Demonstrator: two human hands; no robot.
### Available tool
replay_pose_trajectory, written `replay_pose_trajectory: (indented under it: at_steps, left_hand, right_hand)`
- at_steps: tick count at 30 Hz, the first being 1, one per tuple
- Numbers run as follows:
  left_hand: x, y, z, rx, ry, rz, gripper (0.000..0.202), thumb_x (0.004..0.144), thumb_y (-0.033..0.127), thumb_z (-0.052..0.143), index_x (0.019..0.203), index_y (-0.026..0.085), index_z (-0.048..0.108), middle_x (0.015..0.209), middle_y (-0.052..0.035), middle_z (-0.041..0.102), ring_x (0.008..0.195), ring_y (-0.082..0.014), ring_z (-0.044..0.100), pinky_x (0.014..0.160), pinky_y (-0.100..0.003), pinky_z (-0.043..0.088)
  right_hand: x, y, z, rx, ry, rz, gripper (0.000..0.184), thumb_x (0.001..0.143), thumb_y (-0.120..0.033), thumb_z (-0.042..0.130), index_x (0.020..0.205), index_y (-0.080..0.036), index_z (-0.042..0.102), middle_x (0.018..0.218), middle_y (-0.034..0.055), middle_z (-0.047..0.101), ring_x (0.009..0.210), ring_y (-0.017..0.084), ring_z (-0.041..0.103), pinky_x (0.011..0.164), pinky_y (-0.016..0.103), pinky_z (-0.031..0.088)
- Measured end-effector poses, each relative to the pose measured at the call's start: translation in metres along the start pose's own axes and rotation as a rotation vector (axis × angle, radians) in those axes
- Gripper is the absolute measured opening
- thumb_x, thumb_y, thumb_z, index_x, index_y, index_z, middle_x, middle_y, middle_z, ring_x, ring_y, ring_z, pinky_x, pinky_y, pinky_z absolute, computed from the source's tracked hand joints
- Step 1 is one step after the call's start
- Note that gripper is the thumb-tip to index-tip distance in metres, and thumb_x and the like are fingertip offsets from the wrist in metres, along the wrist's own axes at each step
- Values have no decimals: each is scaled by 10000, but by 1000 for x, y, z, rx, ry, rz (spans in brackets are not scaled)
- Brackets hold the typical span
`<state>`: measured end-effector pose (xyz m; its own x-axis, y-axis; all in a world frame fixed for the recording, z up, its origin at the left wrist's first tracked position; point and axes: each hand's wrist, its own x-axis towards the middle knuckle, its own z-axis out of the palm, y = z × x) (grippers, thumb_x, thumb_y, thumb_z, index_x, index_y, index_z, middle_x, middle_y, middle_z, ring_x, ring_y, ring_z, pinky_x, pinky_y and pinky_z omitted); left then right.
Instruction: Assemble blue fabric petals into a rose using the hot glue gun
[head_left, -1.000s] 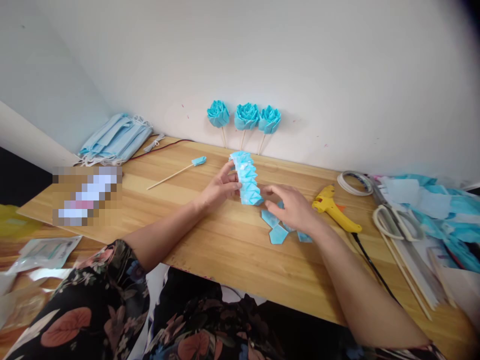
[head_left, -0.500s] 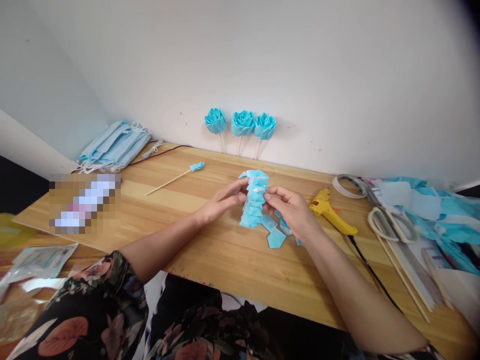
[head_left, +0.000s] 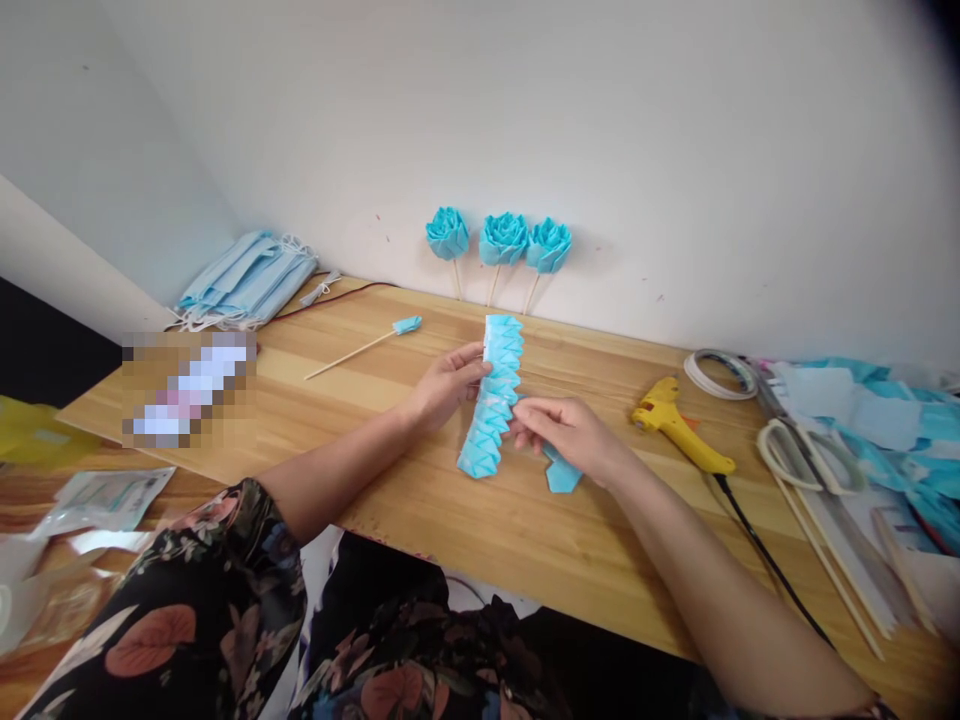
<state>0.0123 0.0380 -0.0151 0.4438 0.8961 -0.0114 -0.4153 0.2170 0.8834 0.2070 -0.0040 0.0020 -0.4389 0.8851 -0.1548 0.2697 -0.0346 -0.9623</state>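
Pinching left hand [head_left: 442, 388]: my thumb and fingers hold the pleated blue strip [head_left: 498, 390] near the frame's center.
Right hand [head_left: 570, 432]: my fingertips close on the strip's right edge.
Blue cutouts [head_left: 562, 477]: below center, beside my right hand.
Flowers [head_left: 504, 240]: three blue blooms, upper center.
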Motion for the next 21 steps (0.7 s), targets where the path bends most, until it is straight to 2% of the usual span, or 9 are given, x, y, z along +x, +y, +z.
replay_pose_trajectory:
  at_steps: [4,7,9,12,17,21]
  left_hand:
    - [-1,-2,1,13,-33,-8,404,766,330,735,1124,156,667,973,-92,721,763,-174,666,697,-298,524]
    - [-3,-3,1,38,-81,-11,412,772,329,736,1149,181,662,1016,-86,717,803,-179,669,733,-306,519]
    - [-4,-4,2,62,-109,-13,413,784,333,727,1168,196,657,1059,-86,708,838,-185,668,756,-311,512]
    - [-7,-5,2,137,-156,-15,398,797,345,714,1165,200,666,1047,-84,704,828,-175,649,735,-291,488]
    - [-10,-3,6,265,-198,-17,366,845,443,645,1070,160,703,962,-89,683,824,-171,607,705,-278,452]
    - [-7,0,8,341,-125,61,390,837,503,634,941,132,693,846,-62,657,760,-150,583,723,-284,450]
  right_hand:
    - [1,2,-7,-2,280,-56,436,870,-594,556,888,-184,703,809,65,719,673,155,630,560,270,482]
    - [0,-2,-8,85,412,-121,416,854,-552,611,1090,-217,681,970,64,719,884,193,660,645,280,523]
    - [1,-4,-7,128,430,-137,477,846,-524,634,1228,-239,621,1072,66,699,1006,211,645,701,295,540]
    - [2,-2,-6,141,430,-149,514,837,-498,642,1287,-261,570,1134,59,667,1008,205,639,740,312,547]
    - [4,1,-6,184,410,-150,530,789,-378,677,1291,-264,553,958,17,652,805,163,625,687,299,541]
    - [4,0,-3,160,401,-173,513,784,-323,669,1280,-255,559,903,6,621,752,148,595,641,282,524]
